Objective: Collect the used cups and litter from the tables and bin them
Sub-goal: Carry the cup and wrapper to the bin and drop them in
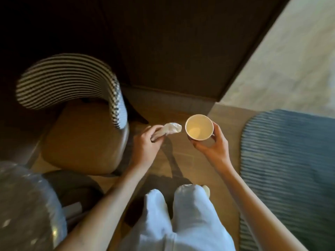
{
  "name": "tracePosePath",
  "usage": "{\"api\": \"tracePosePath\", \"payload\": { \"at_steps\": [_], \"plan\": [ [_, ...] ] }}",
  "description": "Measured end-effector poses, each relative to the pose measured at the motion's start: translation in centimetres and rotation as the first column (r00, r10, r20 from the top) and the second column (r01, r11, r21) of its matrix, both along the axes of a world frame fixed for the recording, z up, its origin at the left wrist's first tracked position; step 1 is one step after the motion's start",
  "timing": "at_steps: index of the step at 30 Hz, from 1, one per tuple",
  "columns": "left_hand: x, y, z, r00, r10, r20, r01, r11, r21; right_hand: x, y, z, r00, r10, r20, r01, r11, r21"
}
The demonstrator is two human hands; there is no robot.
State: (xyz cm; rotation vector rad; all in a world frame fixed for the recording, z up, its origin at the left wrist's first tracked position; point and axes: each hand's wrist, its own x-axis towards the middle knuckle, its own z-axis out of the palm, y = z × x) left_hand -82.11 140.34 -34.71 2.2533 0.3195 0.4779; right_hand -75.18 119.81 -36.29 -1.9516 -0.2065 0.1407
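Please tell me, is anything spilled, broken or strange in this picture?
Nothing stands out. The right hand holds the paper cup upright, with no spill visible on the floor. The left hand grips a crumpled napkin. The striped chair stands normally.

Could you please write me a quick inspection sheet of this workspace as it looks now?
Surface: wooden floor; no tabletop seen.
Job's things: paper cup, upright, looks empty; crumpled wrapper.
Clutter: nothing seen on the floor.
Hands: left hand pinches the wrapper; right hand holds the cup from the side.
Cables: nothing seen.
Surroundings: striped chair at left; blue striped chair at right; shiny plastic-covered object at lower left, possibly a lined bin; dark wall panel ahead.
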Motion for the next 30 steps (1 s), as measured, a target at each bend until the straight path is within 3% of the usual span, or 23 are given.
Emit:
{"api": "tracePosePath", "payload": {
  "at_steps": [6, 13, 20, 30],
  "plan": [
    [7.1, -13.1, -0.7, 0.971, -0.233, -0.058, 0.234, 0.972, 0.023, 1.9, -14.1, -0.9, 0.967, -0.253, -0.025, 0.251, 0.966, -0.065],
    [13.8, -28.4, -1.3, 0.893, -0.441, -0.091, 0.433, 0.897, -0.094, 2.6, -30.7, 0.0, 0.876, -0.480, -0.044, 0.476, 0.876, -0.075],
    [21.2, -40.5, -1.3, 0.748, -0.649, -0.138, 0.634, 0.761, -0.140, 4.2, -40.6, -0.4, 0.766, -0.642, -0.030, 0.638, 0.766, -0.076],
    [39.8, -55.8, -2.8, 0.598, -0.793, -0.120, 0.787, 0.609, -0.098, 19.1, -54.1, -1.7, 0.603, -0.798, -0.026, 0.793, 0.602, -0.090]
  ]
}}
